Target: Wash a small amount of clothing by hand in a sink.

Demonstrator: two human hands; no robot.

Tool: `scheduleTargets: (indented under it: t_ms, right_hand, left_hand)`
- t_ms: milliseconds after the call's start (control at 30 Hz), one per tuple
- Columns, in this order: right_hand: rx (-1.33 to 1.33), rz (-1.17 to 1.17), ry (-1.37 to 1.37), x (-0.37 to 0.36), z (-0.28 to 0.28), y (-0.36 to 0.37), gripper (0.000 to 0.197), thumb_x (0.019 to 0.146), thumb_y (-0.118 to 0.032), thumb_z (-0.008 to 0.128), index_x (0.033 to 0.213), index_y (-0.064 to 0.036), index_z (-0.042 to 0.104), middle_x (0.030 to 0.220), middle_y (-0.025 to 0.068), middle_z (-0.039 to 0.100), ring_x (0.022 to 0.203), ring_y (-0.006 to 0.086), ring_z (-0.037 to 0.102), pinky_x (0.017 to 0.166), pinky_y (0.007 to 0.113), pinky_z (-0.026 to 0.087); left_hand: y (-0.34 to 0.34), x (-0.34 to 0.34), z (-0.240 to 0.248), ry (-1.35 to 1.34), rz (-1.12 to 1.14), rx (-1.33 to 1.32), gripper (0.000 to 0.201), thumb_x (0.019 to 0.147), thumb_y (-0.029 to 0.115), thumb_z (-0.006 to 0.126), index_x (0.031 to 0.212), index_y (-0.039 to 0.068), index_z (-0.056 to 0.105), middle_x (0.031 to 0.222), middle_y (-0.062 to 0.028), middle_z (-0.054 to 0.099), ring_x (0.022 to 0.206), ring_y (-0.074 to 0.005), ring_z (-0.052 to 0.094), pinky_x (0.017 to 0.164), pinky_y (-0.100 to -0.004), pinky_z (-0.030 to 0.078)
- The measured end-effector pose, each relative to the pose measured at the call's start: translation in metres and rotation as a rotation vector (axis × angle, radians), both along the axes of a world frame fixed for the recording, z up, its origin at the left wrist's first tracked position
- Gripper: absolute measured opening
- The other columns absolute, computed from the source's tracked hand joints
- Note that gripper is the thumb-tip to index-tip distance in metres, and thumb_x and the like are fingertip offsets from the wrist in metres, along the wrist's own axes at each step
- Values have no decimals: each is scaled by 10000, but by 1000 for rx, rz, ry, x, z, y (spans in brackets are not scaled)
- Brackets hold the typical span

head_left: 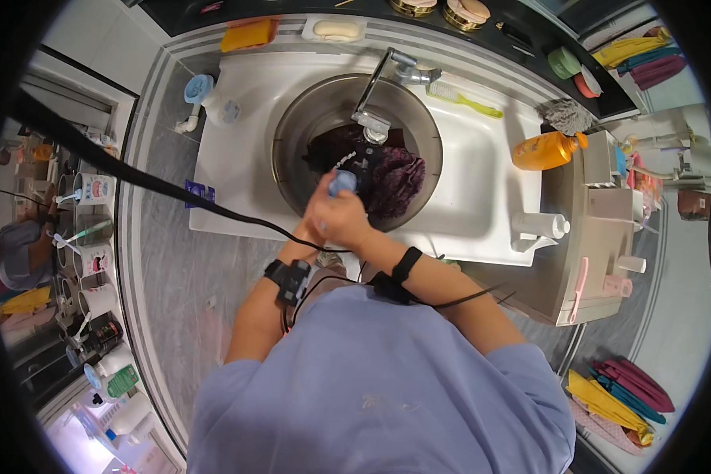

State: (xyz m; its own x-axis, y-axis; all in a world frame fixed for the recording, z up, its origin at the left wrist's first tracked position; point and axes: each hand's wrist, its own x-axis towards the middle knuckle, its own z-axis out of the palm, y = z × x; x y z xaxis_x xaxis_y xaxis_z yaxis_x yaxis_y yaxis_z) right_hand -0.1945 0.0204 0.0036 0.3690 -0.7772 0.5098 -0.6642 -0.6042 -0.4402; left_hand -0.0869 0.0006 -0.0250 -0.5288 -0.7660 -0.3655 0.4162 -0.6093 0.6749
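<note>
My hands meet over the near rim of a round metal basin (278, 150). A small light-blue thing like a bottle cap (342, 183) shows at their far side, tilted toward the basin. My right hand (344, 219) is closed around it. My left hand (314, 215) presses against the right one, its fingers closed and partly covered; what they grip is hidden. Just beyond the cap a short white streak shows over the dark cloth. In the basin lie black cloth (360, 163) and a crumpled dark purple cloth (399, 182). A chrome faucet (374, 122) reaches over them.
The basin stands in a white sink (470, 174). A lime-green brush (478, 107) lies on its back edge, and an orange pump bottle (547, 150) and white bottle (541, 225) are at the right. A black cable (158, 183) crosses from the left. A blue-topped container (201, 88) stands back left.
</note>
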Motion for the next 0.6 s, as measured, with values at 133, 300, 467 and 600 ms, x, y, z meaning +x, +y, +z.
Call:
scheduleTargets:
  t_ms: [133,300,467,600]
  right_hand:
    - [54,-273,-188,-28,19,-49,145,668,-158,632,662,-107,497,630,73,560,571,284,554,589,377,395]
    - [27,-301,-227,-25,30,-47,166,657,-158,649,644,-108,491,610,78,551,571,284,554,588,370,393]
    - [14,-142,-152,-8,18,-23,157,615,-151,661,654,-123,512,620,102,551,586,310,543,563,399,408]
    - [8,-117,-137,-2,10,-23,137,641,-142,662,676,-101,536,628,127,555,596,343,528,562,411,423]
  left_hand:
    - [11,-28,18,288,308,384,325,930,355,474,1121,111,570,981,-40,646,891,-208,643,815,-378,526]
    - [-6,-26,26,266,283,551,283,934,302,462,1134,133,569,981,-51,646,876,-219,648,787,-379,530]
    - [-3,-3,-27,157,108,-154,269,900,210,497,1158,182,570,980,-81,653,856,-216,652,731,-371,534]
    - [-4,-13,-73,-332,184,-481,317,911,281,492,1171,111,555,984,-81,647,913,-215,637,802,-345,515]
